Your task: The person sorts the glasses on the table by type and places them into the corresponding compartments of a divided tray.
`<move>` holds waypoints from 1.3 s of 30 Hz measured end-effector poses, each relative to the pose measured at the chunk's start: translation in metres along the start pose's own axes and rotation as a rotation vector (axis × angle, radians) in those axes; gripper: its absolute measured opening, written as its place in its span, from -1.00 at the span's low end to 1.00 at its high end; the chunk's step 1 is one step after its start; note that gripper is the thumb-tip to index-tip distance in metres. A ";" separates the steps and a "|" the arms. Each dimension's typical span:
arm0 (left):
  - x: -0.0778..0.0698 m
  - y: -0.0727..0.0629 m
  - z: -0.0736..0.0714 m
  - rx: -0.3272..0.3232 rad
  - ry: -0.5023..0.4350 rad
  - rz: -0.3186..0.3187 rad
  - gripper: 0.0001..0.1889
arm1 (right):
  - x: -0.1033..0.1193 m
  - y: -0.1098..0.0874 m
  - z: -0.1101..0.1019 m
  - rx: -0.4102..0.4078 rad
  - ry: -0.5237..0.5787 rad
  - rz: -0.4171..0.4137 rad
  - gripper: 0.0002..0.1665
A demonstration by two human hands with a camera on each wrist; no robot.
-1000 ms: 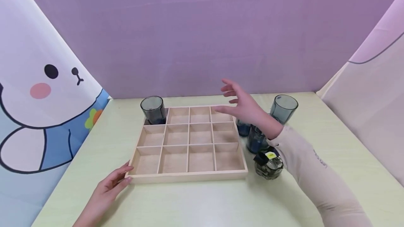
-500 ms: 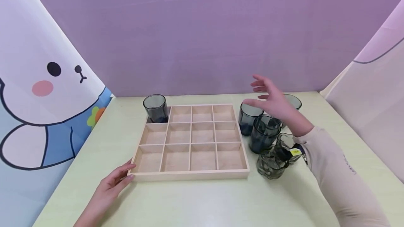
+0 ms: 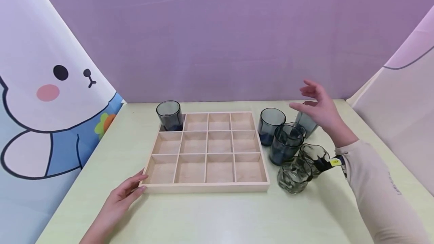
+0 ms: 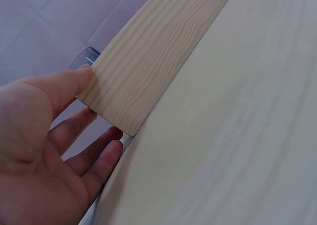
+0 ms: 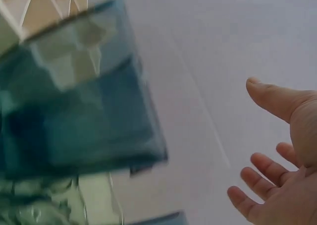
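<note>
The wooden tray [image 3: 205, 188], divided into three rows of four compartments, lies flat on the pale table [image 3: 203, 219]. At the tray's near-left corner, the left hand [image 3: 116, 200] pinches the wood, its thumb on the near wall and its fingers about the left side. A smoky glass [image 3: 169, 118] stands upright in the tray's far-left compartment.

To the right of the tray is a cluster of glassware: a tumbler [image 3: 269, 131] just beside the tray's right wall, a darker tumbler [image 3: 284, 151] nearer the viewer, and a far tumbler [image 3: 305, 123] partly hidden by the right hand [image 3: 320, 106]. That hand hangs above the table, right of the tray — thumb and fingers wide apart, with a gap between them and the blurred glass in the right wrist view. Two wavy-walled glasses — a front one [image 3: 293, 178] and a rear one [image 3: 312, 155] — stand near the tray's near-right corner.
</note>
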State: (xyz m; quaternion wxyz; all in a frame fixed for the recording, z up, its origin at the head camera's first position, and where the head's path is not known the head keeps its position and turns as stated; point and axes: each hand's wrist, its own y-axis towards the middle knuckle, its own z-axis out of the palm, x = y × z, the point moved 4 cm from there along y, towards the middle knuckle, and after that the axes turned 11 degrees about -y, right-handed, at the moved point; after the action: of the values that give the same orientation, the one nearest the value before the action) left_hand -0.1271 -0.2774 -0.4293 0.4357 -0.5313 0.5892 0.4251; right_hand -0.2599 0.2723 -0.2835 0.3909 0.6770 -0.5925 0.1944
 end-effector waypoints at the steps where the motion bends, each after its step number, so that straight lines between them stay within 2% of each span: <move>1: 0.000 0.000 0.000 -0.002 0.004 0.000 -0.62 | -0.004 0.000 -0.002 -0.017 -0.002 0.011 0.02; 7: 0.000 0.001 0.000 -0.001 0.012 -0.017 -0.60 | -0.030 -0.001 -0.018 -0.094 -0.029 0.065 0.05; 13: 0.000 0.001 0.000 -0.005 0.012 -0.021 -0.61 | -0.052 -0.003 -0.027 -0.111 -0.051 0.106 0.09; 23: -0.001 0.000 0.001 -0.008 -0.016 0.037 -0.64 | -0.075 -0.005 -0.025 0.002 -0.061 0.159 0.19; 30: 0.000 0.000 0.001 -0.010 -0.016 0.037 -0.63 | -0.090 -0.004 -0.019 0.067 -0.044 0.171 0.18; 39: 0.000 -0.002 0.000 -0.012 -0.008 0.032 -0.63 | -0.101 -0.003 -0.011 0.138 0.053 0.199 0.16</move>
State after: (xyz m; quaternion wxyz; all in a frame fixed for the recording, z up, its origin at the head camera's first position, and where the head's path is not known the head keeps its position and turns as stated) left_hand -0.1251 -0.2770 -0.4290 0.4280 -0.5228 0.5933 0.4377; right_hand -0.2769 0.3462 -0.3508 0.3377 0.6349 -0.6313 0.2903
